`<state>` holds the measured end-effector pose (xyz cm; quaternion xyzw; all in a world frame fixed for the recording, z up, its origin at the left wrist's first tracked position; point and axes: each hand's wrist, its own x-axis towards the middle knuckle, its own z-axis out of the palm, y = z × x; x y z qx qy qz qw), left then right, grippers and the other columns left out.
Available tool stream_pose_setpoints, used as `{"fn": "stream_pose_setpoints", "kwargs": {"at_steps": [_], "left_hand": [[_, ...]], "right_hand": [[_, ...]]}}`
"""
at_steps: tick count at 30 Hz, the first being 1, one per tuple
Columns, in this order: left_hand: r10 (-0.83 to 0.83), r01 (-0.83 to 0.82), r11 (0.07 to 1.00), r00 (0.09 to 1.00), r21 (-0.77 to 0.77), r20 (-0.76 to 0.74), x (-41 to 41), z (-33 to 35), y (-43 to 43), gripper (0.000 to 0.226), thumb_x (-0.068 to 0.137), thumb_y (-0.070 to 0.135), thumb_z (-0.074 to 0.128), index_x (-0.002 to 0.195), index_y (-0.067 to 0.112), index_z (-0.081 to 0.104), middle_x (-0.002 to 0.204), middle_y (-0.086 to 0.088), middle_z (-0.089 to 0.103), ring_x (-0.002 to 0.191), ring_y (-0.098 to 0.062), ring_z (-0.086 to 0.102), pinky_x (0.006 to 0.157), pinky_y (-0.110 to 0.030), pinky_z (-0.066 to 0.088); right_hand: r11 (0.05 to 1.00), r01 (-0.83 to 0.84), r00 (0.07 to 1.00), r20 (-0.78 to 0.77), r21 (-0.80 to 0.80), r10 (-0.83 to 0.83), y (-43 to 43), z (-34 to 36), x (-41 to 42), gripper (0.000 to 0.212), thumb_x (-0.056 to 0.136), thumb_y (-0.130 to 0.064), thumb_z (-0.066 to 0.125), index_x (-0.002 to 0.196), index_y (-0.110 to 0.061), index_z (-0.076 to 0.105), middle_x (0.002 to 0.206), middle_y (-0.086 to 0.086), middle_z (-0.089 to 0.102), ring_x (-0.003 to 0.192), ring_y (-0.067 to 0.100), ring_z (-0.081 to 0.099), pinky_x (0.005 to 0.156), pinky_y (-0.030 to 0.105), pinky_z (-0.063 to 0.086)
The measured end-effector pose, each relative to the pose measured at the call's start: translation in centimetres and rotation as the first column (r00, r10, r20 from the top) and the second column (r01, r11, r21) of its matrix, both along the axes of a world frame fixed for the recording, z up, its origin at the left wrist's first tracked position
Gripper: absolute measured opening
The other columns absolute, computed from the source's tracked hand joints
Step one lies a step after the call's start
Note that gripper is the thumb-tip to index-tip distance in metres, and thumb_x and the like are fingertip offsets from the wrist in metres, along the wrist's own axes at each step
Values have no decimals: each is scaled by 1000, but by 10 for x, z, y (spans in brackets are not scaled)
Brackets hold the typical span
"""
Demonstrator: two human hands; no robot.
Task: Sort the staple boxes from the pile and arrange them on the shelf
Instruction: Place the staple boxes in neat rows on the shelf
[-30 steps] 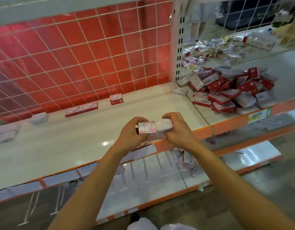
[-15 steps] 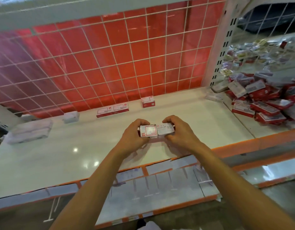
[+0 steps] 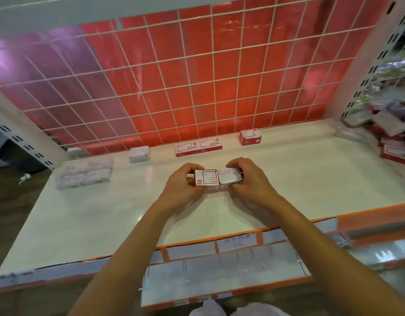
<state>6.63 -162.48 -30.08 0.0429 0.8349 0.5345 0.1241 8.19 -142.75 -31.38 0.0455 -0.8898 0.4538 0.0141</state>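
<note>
Both hands hold small boxes above the middle of the white shelf [image 3: 105, 215]. My left hand [image 3: 182, 187] grips a white box with a red frame [image 3: 206, 179]. Pressed against its right side is a white box with grey print [image 3: 227, 176], which my right hand [image 3: 249, 179] grips. More boxes seem stacked under these two, hidden by my fingers. The pile of red and white staple boxes [image 3: 395, 137] lies at the far right edge of the view.
Along the shelf's back stand a red box [image 3: 250, 136], a pair of flat red-and-white boxes [image 3: 198, 147], a pale box [image 3: 139, 154] and a group of pale boxes [image 3: 85, 175] at the left. A white wire grid [image 3: 197, 76] over red backing closes the rear. An orange-edged lower shelf [image 3: 222, 279] juts out below.
The view has swung left, so the pile slid to the right edge and the left boxes came into sight. My hands carried the boxes further in over the shelf, still held together.
</note>
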Motion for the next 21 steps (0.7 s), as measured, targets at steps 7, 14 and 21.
{"fn": "stream_pose_setpoints", "kwargs": {"at_steps": [7,14,21], "left_hand": [[80,-84,993,995,-80,-62,8,0,-27,40,75,18,80,107,26,58,103,12,64,95,-9,62,79,-19,54],[202,-209,973,977,-95,-71,16,7,-44,42,72,14,82,103,28,59,99,13,65,95,-8,63,83,-22,53],[290,-290,957,957,18,8,24,10,-58,39,73,11,80,101,30,60,103,8,69,95,-10,66,80,-28,57]], "right_hand": [[999,-51,998,33,7,50,-29,3,-4,43,75,-12,76,105,-28,49,106,-7,56,98,7,53,69,8,45],[992,-127,988,90,-15,127,-46,13,-16,40,79,-10,73,105,-23,46,100,-12,49,84,8,51,51,2,42],[964,-239,971,9,112,240,-60,19,-30,38,79,-13,72,111,-23,54,109,-4,52,94,10,48,67,7,37]]}}
